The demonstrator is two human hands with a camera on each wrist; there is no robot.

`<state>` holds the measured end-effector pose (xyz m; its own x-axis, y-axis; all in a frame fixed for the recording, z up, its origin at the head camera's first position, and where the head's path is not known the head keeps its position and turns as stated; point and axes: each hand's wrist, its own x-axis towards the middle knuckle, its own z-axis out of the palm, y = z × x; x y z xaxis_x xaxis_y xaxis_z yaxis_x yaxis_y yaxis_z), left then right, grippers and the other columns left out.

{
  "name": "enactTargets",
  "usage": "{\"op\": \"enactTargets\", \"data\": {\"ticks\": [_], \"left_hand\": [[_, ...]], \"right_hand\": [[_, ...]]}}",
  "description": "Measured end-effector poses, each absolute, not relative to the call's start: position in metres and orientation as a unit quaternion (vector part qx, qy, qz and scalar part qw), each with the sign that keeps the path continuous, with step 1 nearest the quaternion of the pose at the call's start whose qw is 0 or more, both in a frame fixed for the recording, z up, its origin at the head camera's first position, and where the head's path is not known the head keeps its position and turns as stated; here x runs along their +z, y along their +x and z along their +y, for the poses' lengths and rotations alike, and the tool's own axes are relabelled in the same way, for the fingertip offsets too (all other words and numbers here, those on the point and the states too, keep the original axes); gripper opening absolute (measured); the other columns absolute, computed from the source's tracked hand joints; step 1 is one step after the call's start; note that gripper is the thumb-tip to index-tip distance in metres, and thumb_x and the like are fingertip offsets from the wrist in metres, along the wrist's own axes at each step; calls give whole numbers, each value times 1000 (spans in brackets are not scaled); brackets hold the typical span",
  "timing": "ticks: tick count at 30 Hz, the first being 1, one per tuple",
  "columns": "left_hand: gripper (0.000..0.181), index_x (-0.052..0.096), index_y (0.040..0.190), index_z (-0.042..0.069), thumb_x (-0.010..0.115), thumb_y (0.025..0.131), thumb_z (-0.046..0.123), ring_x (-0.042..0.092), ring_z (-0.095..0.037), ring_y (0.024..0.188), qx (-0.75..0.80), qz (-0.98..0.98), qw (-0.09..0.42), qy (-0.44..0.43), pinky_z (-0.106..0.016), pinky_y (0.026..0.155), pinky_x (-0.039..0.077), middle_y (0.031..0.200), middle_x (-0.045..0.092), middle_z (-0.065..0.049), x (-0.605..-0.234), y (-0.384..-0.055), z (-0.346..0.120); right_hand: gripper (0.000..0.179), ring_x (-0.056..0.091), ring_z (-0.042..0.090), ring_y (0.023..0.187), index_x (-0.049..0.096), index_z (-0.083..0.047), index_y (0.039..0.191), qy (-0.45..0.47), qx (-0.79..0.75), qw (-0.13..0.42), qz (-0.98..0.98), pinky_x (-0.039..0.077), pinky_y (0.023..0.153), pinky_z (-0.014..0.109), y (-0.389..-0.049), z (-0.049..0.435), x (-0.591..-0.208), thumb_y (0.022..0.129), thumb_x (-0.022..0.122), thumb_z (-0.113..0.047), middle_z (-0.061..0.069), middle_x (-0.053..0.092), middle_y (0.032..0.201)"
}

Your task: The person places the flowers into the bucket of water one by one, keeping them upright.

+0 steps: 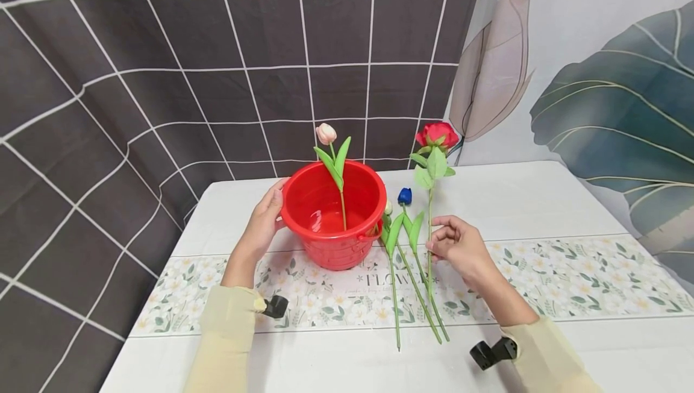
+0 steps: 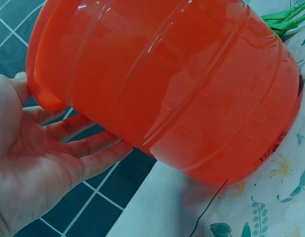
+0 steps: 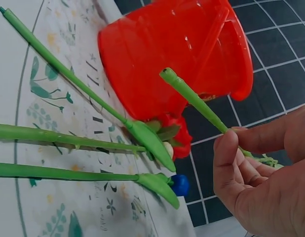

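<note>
My left hand rests against the left side of a red bucket, thumb at the rim and straight fingers spread along the wall. A pale pink tulip stands in the bucket, leaning on its inside. With thumb and fingertips my right hand pinches the stem of a red rose. The rose is upright, and its cut stem end shows in the right wrist view. Left of that hand, a blue tulip and a whitish flower lie beside the bucket.
Several green stems lie together on the white tablecloth, over its floral strip. The right wrist view shows another red flower low beside the bucket. Behind stand a dark grid-patterned backdrop and a leaf-print curtain.
</note>
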<state>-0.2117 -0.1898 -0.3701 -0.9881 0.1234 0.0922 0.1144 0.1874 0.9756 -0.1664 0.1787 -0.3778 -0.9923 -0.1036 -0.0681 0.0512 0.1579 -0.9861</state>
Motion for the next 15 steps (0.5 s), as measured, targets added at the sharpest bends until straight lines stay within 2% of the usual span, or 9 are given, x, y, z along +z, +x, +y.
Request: {"op": "enactTargets", "data": {"ticks": [9, 15], "left_hand": [[49, 31, 151, 22, 33, 105, 37, 45, -25, 131, 632, 770, -1, 80, -44, 99, 47, 148, 41, -5, -368, -209, -189], [49, 26, 153, 13, 31, 106, 27, 42, -31, 133, 636, 768, 9, 74, -48, 100, 45, 150, 37, -11, -351, -198, -183]], "right_hand": [[44, 61, 12, 69, 42, 6, 130, -14, -643, 25, 765, 58, 68, 31, -174, 174, -373, 89, 57, 9, 14, 58, 89], [45, 62, 11, 72, 44, 4, 130, -12, -647, 5, 762, 57, 69, 27, -179, 167, -367, 88, 58, 10, 18, 59, 92]]}}
